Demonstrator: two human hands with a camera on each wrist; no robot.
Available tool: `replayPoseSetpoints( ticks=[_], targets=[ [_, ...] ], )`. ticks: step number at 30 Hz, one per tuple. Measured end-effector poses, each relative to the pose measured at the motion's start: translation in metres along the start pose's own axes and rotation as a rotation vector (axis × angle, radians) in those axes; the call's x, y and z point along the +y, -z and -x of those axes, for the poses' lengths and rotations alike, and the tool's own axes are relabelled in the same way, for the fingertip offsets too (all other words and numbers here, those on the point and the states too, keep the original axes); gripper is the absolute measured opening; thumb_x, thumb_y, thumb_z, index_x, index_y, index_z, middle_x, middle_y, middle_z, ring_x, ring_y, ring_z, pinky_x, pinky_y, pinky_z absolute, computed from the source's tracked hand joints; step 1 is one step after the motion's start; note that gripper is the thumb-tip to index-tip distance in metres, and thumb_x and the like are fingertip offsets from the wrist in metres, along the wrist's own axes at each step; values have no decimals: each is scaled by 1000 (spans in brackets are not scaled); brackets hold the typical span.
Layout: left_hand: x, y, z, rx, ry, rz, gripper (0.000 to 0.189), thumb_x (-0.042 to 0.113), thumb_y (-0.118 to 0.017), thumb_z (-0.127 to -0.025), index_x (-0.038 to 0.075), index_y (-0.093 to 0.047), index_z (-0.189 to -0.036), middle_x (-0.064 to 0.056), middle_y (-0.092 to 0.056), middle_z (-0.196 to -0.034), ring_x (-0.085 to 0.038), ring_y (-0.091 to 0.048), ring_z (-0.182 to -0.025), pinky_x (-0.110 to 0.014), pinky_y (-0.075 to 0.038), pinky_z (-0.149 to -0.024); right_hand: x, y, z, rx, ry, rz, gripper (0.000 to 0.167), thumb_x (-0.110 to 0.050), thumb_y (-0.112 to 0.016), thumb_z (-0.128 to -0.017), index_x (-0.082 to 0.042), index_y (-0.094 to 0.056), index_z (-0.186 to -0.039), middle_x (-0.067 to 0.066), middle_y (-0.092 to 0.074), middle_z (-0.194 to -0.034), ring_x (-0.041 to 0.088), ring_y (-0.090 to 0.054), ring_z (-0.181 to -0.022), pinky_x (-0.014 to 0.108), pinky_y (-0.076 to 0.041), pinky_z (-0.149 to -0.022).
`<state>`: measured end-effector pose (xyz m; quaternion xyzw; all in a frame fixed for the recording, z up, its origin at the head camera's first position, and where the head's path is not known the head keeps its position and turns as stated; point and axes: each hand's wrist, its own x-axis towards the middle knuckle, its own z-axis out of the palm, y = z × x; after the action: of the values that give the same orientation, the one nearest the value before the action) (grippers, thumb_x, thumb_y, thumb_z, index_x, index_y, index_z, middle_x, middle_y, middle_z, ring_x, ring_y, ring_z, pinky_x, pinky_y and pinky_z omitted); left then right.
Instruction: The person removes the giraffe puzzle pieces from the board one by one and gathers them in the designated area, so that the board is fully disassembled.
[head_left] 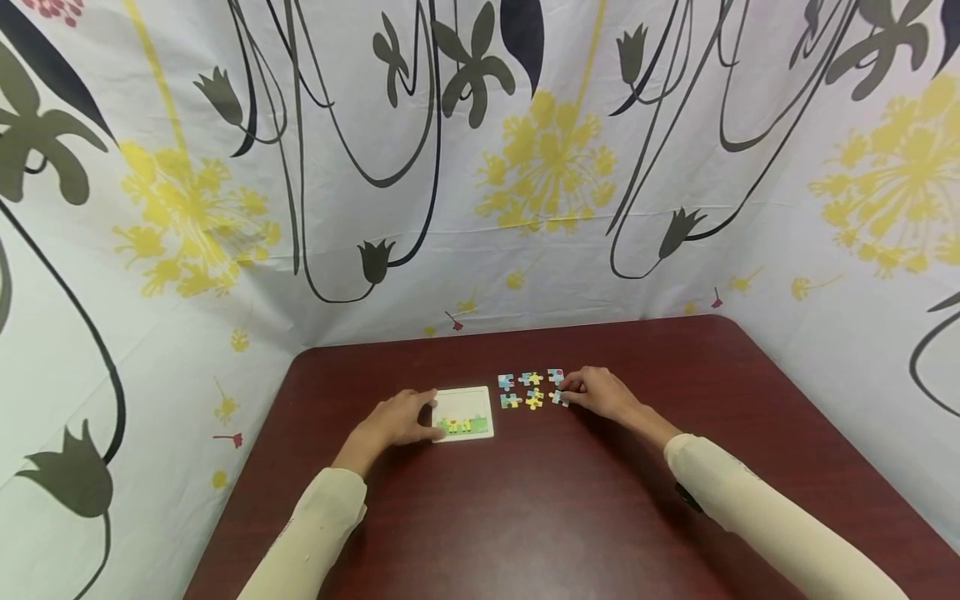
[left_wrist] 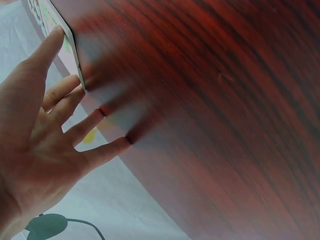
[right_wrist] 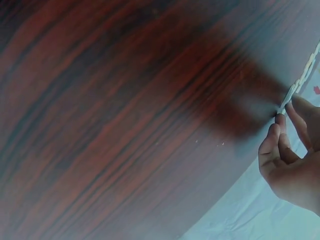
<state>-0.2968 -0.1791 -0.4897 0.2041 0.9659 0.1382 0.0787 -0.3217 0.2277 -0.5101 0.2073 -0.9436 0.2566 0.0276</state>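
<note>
Well, a person has both arms over a dark red-brown tabletop (head_left: 487, 517), w/ cream sleeves (head_left: 772, 496) reaching to the wrists. The L hand (head_left: 397, 419) is at the left edge of a white puzzle board (head_left: 461, 401); its fingers are spread well apart, thumb at the near corner, index finger at the far one. From the left wrist view, ring and little fingertips rest on the wood beside it. Along the near side of the board lies a fitted strip (head_left: 462, 427), green w/ yellow figures; the part above is plain off-white. Just right of the board are six loose pieces (head_left: 534, 398), approx. two rows of three, mostly blue & yellow. The R hand (head_left: 600, 392) has thumb and fingertips close together, pinching the right-hand piece (head_left: 556, 398) of the near row; exact contact is partly hidden. Behind hangs a white cloth (head_left: 465, 283) w/ grey stems, tulips etc., and big yellow blossoms.
</note>
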Motion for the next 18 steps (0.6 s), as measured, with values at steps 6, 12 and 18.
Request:
replayPoseSetpoints(
  ticks=[6,12,18],
  targets=[
    [1,0,0,-20,23,10,83,57,-81,-85,18,-54,-152,-12,-58,-142,-31,-54,-131,-56,-46,-104,-1,-1,0,16,60,-16,17,-15,-77,-96,-7,-79,-111,-3,-74,-89,14,-67,-82,36,-56,-75],
    [2,3,1,-50,36,20,87,59,-81,-84,19,-50,-155,-11,-55,-146,-30,-51,-134,-57,-44,-107,-8,0,-3,20,110,-50,21,-13,-79,-94,-5,-78,-113,-1,-75,-91,13,-65,-75,30,-53,-67],
    [2,1,1,-43,38,26,88,58,-81,-85,18,-49,-156,-13,-54,-147,-31,-51,-135,-59,-43,-108,-17,-7,-8,8,132,-65,22,-14,-79,-94,-5,-77,-114,-1,-75,-91,13,-65,-74,27,-52,-66]
  ],
)
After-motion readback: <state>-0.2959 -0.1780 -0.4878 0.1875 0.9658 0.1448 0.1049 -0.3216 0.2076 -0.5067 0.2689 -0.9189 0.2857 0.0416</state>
